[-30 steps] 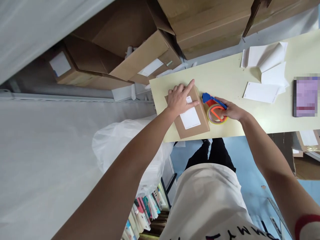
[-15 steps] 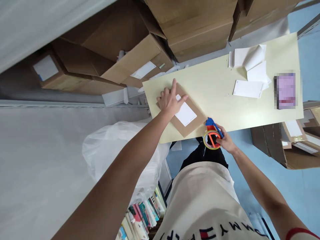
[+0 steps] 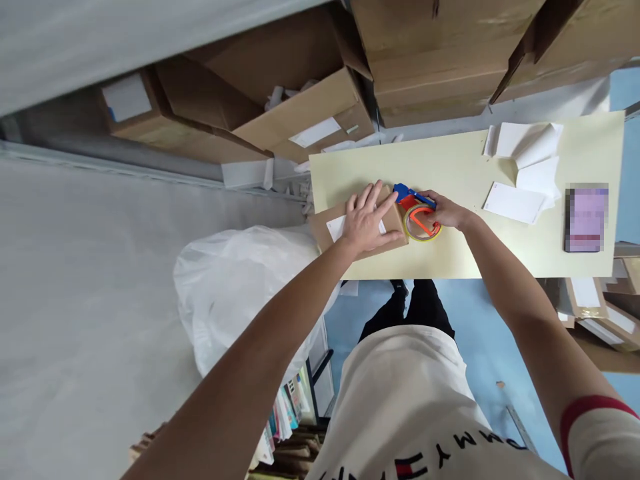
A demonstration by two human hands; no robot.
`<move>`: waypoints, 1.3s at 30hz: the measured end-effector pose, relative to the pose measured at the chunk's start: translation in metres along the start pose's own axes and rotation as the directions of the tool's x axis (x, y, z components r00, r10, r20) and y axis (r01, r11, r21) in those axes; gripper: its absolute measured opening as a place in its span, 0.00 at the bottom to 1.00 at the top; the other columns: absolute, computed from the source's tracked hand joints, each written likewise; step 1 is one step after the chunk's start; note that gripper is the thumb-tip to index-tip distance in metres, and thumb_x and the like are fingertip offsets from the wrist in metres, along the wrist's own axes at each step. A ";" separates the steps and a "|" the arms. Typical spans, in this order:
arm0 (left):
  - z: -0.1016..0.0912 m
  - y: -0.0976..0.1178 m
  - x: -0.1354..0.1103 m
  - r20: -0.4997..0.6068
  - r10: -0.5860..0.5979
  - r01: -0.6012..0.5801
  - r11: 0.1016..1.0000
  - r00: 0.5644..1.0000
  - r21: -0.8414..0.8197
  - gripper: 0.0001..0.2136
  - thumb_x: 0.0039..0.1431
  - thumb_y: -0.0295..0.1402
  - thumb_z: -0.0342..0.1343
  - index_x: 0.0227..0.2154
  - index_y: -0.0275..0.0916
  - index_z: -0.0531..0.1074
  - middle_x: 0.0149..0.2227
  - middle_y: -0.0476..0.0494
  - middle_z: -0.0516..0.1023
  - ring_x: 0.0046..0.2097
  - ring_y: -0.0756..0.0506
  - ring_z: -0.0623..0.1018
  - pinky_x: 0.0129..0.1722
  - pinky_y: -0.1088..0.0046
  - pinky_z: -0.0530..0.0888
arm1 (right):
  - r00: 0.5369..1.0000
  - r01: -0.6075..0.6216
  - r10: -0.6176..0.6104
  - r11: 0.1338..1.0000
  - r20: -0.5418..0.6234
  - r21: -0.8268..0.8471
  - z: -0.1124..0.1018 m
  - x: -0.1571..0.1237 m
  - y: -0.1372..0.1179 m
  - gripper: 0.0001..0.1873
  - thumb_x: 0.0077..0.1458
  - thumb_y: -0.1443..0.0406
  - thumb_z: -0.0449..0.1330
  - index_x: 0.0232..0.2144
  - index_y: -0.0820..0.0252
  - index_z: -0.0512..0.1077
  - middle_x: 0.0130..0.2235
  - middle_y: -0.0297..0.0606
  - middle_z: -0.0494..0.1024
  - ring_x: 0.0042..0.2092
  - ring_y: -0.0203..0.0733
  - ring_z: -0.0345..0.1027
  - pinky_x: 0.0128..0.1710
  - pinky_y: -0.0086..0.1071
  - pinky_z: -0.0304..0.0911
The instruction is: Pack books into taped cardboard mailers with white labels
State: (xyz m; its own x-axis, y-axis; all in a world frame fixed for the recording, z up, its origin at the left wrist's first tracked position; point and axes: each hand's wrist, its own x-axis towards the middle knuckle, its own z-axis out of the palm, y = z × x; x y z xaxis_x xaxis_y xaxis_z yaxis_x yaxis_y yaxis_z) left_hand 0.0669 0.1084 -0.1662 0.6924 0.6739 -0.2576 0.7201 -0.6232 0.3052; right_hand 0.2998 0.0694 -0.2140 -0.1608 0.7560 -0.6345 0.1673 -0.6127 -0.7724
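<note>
A flat brown cardboard box [image 3: 325, 217] with a white label lies at the left end of the pale yellow table [image 3: 460, 257]. My left hand [image 3: 369, 220] rests on top of it with fingers spread, covering part of the label. In my right hand [image 3: 443, 210] is a tape dispenser [image 3: 411, 202], blue and orange-red with a yellow-edged roll. Its blue head is against or very close to the box's right end, beside my left fingertips; whether tape is stuck there I cannot tell.
White label sheets [image 3: 530, 160] and a blurred purple item [image 3: 586, 218] lie to the right on the table. Large cartons [image 3: 445, 60] stand behind it. A white plastic bag [image 3: 235, 287] bulges at the left, above books [image 3: 287, 410]. More boxes [image 3: 585, 293] sit at the lower right.
The box has turned, its right end now facing the dispenser. My right hand has brought the dispenser up from the table's front edge to that end. My left hand has shifted right across the box.
</note>
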 end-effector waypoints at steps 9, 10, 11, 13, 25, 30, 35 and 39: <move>0.001 -0.003 0.000 0.015 -0.037 0.037 0.999 0.999 -0.011 0.43 0.49 0.57 0.57 0.65 0.43 0.55 0.70 0.36 0.46 0.67 0.28 0.52 0.61 0.52 0.49 | 0.995 -0.041 0.057 0.983 0.086 -0.178 0.018 -0.083 0.058 0.42 0.42 0.71 0.61 0.61 0.52 0.59 0.47 0.37 0.77 0.44 0.44 0.73 0.43 0.38 0.71; 0.001 -0.003 0.000 0.017 -0.038 0.038 0.999 0.999 -0.009 0.43 0.49 0.57 0.57 0.65 0.43 0.55 0.70 0.36 0.46 0.67 0.29 0.52 0.61 0.52 0.49 | 0.990 -0.060 0.086 0.974 0.113 -0.219 0.025 -0.098 0.063 0.41 0.43 0.71 0.61 0.61 0.51 0.58 0.46 0.37 0.77 0.42 0.45 0.73 0.41 0.37 0.71; 0.001 -0.003 0.000 0.019 -0.036 0.036 0.999 0.999 -0.009 0.43 0.48 0.57 0.57 0.65 0.43 0.55 0.70 0.36 0.46 0.67 0.29 0.52 0.61 0.52 0.49 | 0.986 -0.048 0.088 0.961 0.139 -0.271 0.033 -0.110 0.066 0.40 0.45 0.70 0.61 0.62 0.51 0.58 0.47 0.38 0.76 0.43 0.45 0.73 0.42 0.37 0.70; 0.002 -0.003 -0.001 0.017 -0.026 0.027 1.000 1.000 -0.016 0.43 0.48 0.57 0.58 0.65 0.43 0.55 0.70 0.36 0.45 0.67 0.29 0.51 0.62 0.51 0.48 | 0.997 -0.025 0.060 0.879 0.058 -0.476 0.053 -0.124 0.062 0.37 0.49 0.69 0.60 0.62 0.49 0.58 0.47 0.41 0.75 0.43 0.47 0.72 0.43 0.40 0.68; 0.010 -0.016 -0.017 -0.275 0.044 -0.164 0.887 0.960 -0.431 0.45 0.53 0.62 0.50 0.67 0.40 0.47 0.70 0.32 0.42 0.70 0.30 0.42 0.64 0.45 0.46 | 0.935 0.068 -0.293 0.699 -0.198 -0.711 0.103 -0.180 0.034 0.34 0.54 0.64 0.58 0.62 0.53 0.56 0.45 0.46 0.71 0.43 0.51 0.68 0.41 0.42 0.67; -0.002 0.024 -0.104 -0.474 -0.168 -0.226 0.712 0.864 -0.665 0.38 0.57 0.58 0.48 0.63 0.38 0.54 0.66 0.29 0.56 0.67 0.34 0.57 0.63 0.49 0.56 | 0.750 0.273 -0.512 0.817 -0.420 -0.507 0.108 -0.219 0.029 0.36 0.52 0.65 0.54 0.63 0.55 0.51 0.52 0.46 0.70 0.48 0.50 0.68 0.46 0.47 0.67; -0.014 0.090 -0.165 -0.151 -0.291 -0.076 0.252 0.945 -0.965 0.27 0.52 0.50 0.60 0.52 0.41 0.67 0.54 0.33 0.72 0.51 0.38 0.76 0.50 0.55 0.74 | 0.390 0.369 -0.785 0.612 -0.481 -0.700 0.154 -0.221 0.004 0.21 0.55 0.69 0.53 0.52 0.53 0.64 0.46 0.44 0.76 0.47 0.49 0.71 0.45 0.47 0.67; -0.035 0.118 -0.167 -0.087 -0.327 -0.119 -0.081 0.941 -0.990 0.27 0.47 0.45 0.66 0.48 0.40 0.69 0.52 0.36 0.74 0.45 0.41 0.79 0.44 0.65 0.76 | 0.300 0.234 -0.885 0.431 -0.357 -0.872 0.177 -0.219 -0.004 0.10 0.59 0.69 0.53 0.36 0.49 0.71 0.41 0.37 0.81 0.41 0.45 0.75 0.47 0.47 0.63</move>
State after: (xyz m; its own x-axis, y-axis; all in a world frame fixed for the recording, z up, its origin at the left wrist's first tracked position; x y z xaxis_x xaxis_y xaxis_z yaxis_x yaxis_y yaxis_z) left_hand 0.0351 -0.0638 -0.0556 0.4119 0.8725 -0.2628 -0.1854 0.3626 0.9133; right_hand 0.1619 -0.1347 -0.0771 0.1506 0.8511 0.5029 0.8822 0.1139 -0.4570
